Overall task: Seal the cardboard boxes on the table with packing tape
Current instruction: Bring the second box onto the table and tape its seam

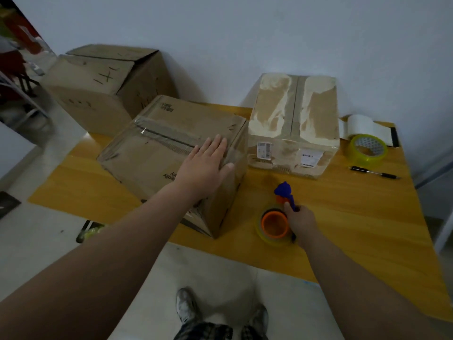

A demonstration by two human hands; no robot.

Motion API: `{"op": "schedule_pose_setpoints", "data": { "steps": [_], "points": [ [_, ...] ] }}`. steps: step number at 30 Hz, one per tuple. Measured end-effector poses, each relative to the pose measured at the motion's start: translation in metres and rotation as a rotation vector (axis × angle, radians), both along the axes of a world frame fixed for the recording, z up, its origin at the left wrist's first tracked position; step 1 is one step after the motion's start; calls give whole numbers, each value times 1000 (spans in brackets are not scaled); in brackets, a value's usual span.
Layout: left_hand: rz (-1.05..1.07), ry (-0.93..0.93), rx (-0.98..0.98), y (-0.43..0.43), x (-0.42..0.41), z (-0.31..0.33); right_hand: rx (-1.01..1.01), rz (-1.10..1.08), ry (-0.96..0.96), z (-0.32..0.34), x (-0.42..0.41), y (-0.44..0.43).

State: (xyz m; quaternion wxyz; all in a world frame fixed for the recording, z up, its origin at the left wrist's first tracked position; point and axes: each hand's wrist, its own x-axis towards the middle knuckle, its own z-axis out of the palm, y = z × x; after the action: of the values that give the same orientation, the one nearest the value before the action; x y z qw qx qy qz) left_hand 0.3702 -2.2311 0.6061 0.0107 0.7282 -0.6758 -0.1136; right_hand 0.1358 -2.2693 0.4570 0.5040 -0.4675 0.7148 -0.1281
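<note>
Left hand (208, 163) spread flat on the near box (171, 158) mid-bench, right hand (300, 218) gripping the tape dispenser (277, 217) beside it; taping step looks imminent, dispenser needs lifting to the seam

We can read almost nothing outright. On the nearest cardboard box (157, 153), two short lines of dark print (167, 107) stand upside down to us by the far top edge, too blurred to spell. A second upside-down print (170, 176) sits on the same top beside the left hand (206, 165), whose wrist covers part of it; it seems to begin with an "A". The large box (103, 99) at far left carries hand-drawn black strokes (107, 75) on its flap, something like "1+1", and fainter marks on its front. The taped box (294, 119) on the right bears two white stickers on its front: the left label (264, 150) with a barcode, the right label (310, 157) with small lines we cannot make out.
</note>
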Motion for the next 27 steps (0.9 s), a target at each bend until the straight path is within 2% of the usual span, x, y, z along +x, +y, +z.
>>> {"op": "schedule_pose_setpoints", "data": {
  "steps": [2,3,4,5,6,7,9,10,11,13,17,22,27],
  "points": [
    [2,7,5,0,0,-1,23,111,201,-7,0,2],
    [1,10,8,0,0,-1,-31,128,320,-8,1,1],
    [1,12,11,0,0,-1,-173,105,354,-3,5,1],
    [-1,13,11,0,0,-1,-350,61,254,9,12,0],
    [-2,14,10,0,1,0,-471,8,33,26,22,-1],
    [-4,15,8,0,1,-1,-469,-40,-232,48,35,-2],
    [-6,14,3,1,0,-1,-195,-84,-674,84,61,-3],
    [-5,13,0,1,0,-1,-39,-77,-797,96,71,-3],
    [-4,14,-3,1,0,-1,74,-67,-875,105,78,-3],
    [-1,21,-10,1,0,0,154,-97,-954,110,84,-2],
    [-10,33,-11,2,-1,2,19,-263,-914,106,80,-4],
    [-92,123,100,1,12,15,-156,-237,-754,103,82,-3],
    [-137,86,1,11,21,12,-194,-258,-701,86,104,5]
  ]
}}
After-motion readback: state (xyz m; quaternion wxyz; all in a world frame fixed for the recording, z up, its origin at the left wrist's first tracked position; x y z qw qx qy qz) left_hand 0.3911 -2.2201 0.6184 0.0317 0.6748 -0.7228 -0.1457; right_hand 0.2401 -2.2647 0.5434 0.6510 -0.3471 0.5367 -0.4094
